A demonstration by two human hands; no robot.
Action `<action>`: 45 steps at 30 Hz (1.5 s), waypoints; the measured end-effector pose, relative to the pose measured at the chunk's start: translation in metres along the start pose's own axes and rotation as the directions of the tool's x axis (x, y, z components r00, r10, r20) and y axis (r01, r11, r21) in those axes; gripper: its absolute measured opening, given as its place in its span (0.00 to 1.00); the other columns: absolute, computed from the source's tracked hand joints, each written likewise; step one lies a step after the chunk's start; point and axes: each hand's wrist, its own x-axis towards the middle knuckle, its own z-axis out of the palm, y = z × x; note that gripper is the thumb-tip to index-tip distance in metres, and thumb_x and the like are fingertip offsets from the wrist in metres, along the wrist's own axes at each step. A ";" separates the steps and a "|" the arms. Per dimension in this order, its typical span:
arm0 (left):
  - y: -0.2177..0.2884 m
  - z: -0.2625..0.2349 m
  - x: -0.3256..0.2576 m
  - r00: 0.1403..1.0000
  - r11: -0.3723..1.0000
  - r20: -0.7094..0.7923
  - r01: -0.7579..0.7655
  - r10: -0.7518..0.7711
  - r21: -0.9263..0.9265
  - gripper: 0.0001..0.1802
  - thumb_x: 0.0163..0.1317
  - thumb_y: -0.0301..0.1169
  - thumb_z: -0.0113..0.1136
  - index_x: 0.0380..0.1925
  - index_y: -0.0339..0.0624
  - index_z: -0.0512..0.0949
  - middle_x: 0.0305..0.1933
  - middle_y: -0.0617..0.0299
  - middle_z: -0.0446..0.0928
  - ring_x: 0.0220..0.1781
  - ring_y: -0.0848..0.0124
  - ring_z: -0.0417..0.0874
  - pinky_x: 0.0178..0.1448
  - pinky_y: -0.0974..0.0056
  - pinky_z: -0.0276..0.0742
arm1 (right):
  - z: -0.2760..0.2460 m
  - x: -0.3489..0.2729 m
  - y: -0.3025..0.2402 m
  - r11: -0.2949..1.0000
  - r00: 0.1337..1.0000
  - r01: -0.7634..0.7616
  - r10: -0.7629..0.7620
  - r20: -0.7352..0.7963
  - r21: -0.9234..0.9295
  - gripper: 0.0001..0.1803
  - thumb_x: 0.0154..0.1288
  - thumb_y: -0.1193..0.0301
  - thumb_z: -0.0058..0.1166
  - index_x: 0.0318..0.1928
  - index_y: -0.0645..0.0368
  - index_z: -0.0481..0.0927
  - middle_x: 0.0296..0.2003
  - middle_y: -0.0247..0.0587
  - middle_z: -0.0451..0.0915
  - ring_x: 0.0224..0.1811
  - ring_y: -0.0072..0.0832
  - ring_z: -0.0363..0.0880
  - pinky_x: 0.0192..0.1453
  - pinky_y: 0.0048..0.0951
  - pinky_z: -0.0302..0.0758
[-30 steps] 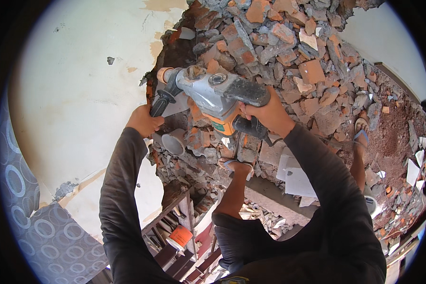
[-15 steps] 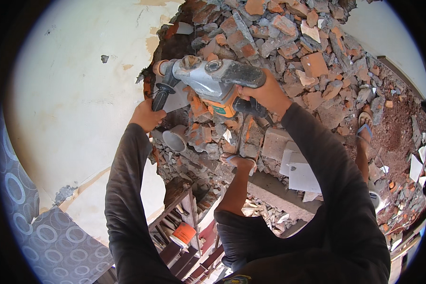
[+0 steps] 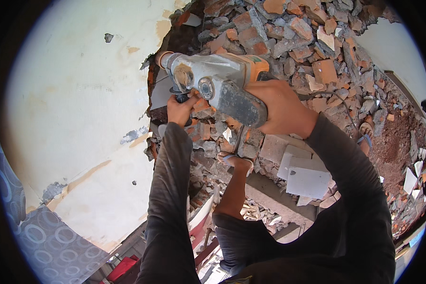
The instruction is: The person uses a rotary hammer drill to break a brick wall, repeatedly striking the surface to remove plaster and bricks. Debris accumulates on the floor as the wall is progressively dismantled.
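My right hand (image 3: 285, 105) is closed around the rear handle of a grey and orange demolition hammer (image 3: 222, 71). My left hand (image 3: 179, 111) grips its black side handle (image 3: 182, 97), which is partly hidden below the tool's body. The hammer lies almost level, its nose pointing left at the broken edge of a cream wall (image 3: 90, 85). Its orange motor housing faces away from me. The tip is out of sight behind the wall's edge, so I cannot tell whether it touches brick.
Broken bricks and mortar (image 3: 324, 71) are heaped beyond the tool. My sandalled foot (image 3: 235, 161) rests on rubble. White tile pieces (image 3: 307, 177) lie beside a concrete beam (image 3: 279, 201). A power cord (image 3: 338, 97) trails right, and patterned grey cloth (image 3: 52, 248) hangs lower left.
The hammer has rolled over, bringing its orange housing from the near side to the far side. My left hand has shifted right with the side handle; my right hand has moved slightly nearer.
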 end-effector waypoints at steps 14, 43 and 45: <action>-0.031 0.125 -0.121 0.993 0.953 0.045 0.093 -0.111 0.288 0.13 0.47 0.33 0.68 0.22 0.32 0.81 0.15 0.57 0.75 0.16 0.67 0.74 0.28 0.61 0.72 | -0.052 -0.180 -0.019 0.934 0.952 -0.304 0.307 0.016 0.187 0.25 0.37 0.70 0.68 0.40 0.66 0.81 0.33 0.49 0.81 0.33 0.48 0.83 0.40 0.37 0.78; -0.082 0.052 -0.010 0.963 0.618 -0.259 -0.247 0.072 -0.746 0.19 0.62 0.28 0.67 0.48 0.34 0.69 0.46 0.53 0.79 0.42 0.62 0.84 0.42 0.56 0.80 | -0.031 -0.036 -0.039 0.919 0.967 0.252 -0.231 0.106 -0.304 0.10 0.47 0.70 0.61 0.33 0.57 0.82 0.28 0.35 0.80 0.34 0.37 0.83 0.39 0.36 0.77; -0.071 0.050 -0.001 0.957 0.676 -0.277 -0.262 0.088 -0.689 0.21 0.63 0.28 0.67 0.50 0.34 0.68 0.48 0.52 0.79 0.43 0.61 0.84 0.43 0.56 0.80 | -0.031 -0.022 -0.039 0.910 0.960 0.276 -0.275 0.049 -0.308 0.12 0.45 0.69 0.63 0.34 0.56 0.83 0.29 0.35 0.81 0.35 0.38 0.84 0.40 0.38 0.77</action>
